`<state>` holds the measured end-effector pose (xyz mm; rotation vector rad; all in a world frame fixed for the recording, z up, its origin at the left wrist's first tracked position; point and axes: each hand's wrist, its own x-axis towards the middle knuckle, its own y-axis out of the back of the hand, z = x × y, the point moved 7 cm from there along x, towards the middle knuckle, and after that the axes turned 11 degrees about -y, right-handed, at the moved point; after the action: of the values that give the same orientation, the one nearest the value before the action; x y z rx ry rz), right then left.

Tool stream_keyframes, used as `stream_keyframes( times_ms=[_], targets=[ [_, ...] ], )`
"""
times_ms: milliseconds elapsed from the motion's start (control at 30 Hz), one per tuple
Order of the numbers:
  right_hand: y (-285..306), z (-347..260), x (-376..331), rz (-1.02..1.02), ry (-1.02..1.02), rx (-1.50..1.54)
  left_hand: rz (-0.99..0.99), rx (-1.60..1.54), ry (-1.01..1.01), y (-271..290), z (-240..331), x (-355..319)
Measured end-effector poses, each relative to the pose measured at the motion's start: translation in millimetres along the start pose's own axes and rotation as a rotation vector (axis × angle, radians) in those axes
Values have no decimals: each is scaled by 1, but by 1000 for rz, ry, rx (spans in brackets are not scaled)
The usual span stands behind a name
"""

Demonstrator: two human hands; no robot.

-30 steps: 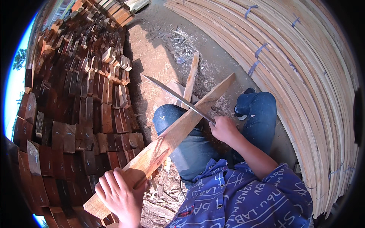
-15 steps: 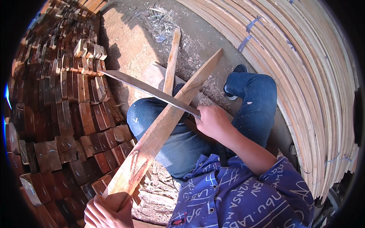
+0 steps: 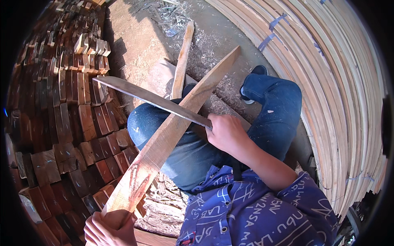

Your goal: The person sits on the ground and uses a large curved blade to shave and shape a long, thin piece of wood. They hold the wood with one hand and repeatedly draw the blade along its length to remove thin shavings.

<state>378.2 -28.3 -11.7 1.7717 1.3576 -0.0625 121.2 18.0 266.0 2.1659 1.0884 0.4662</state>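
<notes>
Long blade crosses a tapered plank over a seated person's leg

A stack of cut wood blocks [image 3: 82, 119], dark brown to reddish, fills the left side. Opposite, a bank of long pale slats [image 3: 340, 102] bends along the right rim. Between them sits the person, in a blue printed shirt [image 3: 254, 209] and dusty jeans [image 3: 279, 106].

The plank [image 3: 152, 151] slants from the lower left, over the left leg, to a narrow tip at the upper right. A machete-like blade [image 3: 143, 96] passes above it, pointing up and left; whether its edge touches the wood, I cannot tell. Beyond the left knee, a narrower wood strip [image 3: 182, 61] points away from the body.

The right hand [image 3: 226, 132] is closed in a fist around the blade's handle end, the handle itself hidden. The left hand [image 3: 110, 229] is wrapped around the plank's near end, thumb side partly shaded. A dark shoe [image 3: 259, 70] shows past the right knee. Smallest are the purplish ties [image 3: 279, 21] on the slats.
</notes>
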Motion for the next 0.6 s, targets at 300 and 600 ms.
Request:
stream_keyframes(
  times_ms=[300, 600],
  targets=[
    [-7, 49, 30, 91, -140, -39, 36, 18, -50, -4, 4, 3],
    [-3, 26, 21, 13, -105, -35, -20, -9, -20, -5, 1, -2]
  ],
)
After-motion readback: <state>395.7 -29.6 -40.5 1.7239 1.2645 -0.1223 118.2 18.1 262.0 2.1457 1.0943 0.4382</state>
